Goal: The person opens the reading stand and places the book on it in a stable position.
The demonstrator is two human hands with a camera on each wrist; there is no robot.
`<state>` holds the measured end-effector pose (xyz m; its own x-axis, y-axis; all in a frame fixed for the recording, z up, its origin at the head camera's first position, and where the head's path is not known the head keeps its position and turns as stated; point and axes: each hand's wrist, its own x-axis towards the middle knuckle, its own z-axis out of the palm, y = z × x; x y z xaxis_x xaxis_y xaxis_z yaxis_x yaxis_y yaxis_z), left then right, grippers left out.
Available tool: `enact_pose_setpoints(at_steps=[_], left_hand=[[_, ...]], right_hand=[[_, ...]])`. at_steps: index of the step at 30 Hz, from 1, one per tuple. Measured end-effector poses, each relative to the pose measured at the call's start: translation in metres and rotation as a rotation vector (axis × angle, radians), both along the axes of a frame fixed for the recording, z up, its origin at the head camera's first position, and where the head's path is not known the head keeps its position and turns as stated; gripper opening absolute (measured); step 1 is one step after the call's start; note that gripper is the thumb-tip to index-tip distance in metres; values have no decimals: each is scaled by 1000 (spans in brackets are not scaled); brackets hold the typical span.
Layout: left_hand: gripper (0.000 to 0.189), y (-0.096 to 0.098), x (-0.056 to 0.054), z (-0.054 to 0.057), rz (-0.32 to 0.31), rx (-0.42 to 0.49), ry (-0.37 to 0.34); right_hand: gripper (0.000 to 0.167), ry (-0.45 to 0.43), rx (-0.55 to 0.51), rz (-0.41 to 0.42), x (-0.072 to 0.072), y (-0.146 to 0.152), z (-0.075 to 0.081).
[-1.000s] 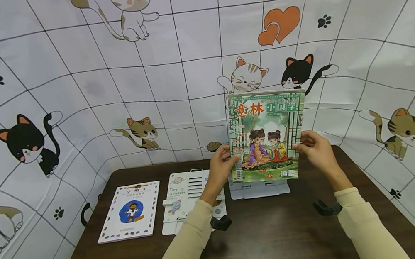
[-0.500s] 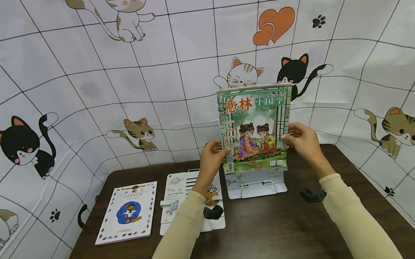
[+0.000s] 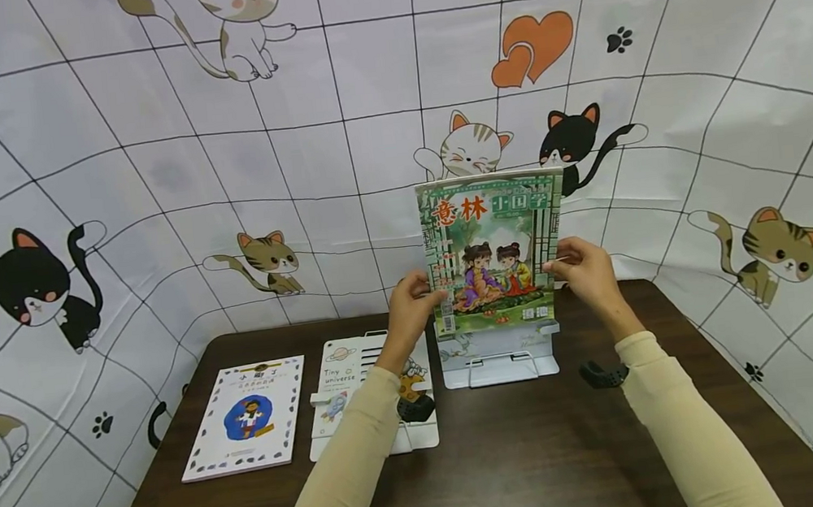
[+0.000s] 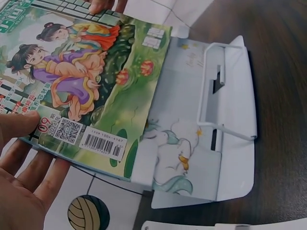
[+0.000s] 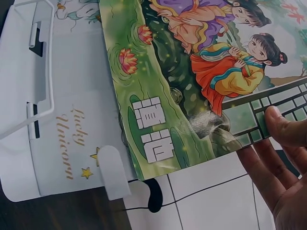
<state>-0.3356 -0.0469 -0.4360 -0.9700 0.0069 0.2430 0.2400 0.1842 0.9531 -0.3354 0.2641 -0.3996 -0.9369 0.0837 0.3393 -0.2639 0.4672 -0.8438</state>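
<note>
A magazine (image 3: 496, 255) with a green cover and two cartoon figures stands upright between both hands. My left hand (image 3: 409, 312) pinches its left edge, thumb on the cover and fingers behind. On the opposite edge, my right hand (image 3: 588, 275) pinches it the same way. Directly behind and below is a white book stand (image 3: 500, 368) with a wire page holder at its foot. The magazine's lower edge is above that wire, and its cover hides the stand's upper part. In the left wrist view, a unicorn drawing shows on the stand's backboard (image 4: 180, 158).
Left of the upright stand, a second white book stand (image 3: 337, 374) marked "Tiny universe" lies flat, partly behind the left forearm. A white book (image 3: 246, 420) with a blue round picture lies farther left on the dark table (image 3: 515, 463). A cat-printed sheet (image 3: 382, 150) hangs behind.
Both hands have raised the magazine relative to the upright stand, so more of the stand's foot and wire shows. The head view has turned slightly right.
</note>
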Motion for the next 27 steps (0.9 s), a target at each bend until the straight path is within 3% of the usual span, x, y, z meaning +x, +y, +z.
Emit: enact_pose_setpoints(at_steps=[9, 22, 27], left_hand=[[43, -3, -1, -11, -25, -5, -17], [41, -6, 6, -23, 3, -125, 20], [37, -7, 8, -27, -11, -87, 31]], right_hand=[[41, -34, -10, -9, -3, -1, -10], [43, -76, 52, -33, 3, 2, -29], [41, -77, 20, -27, 6, 1, -38]])
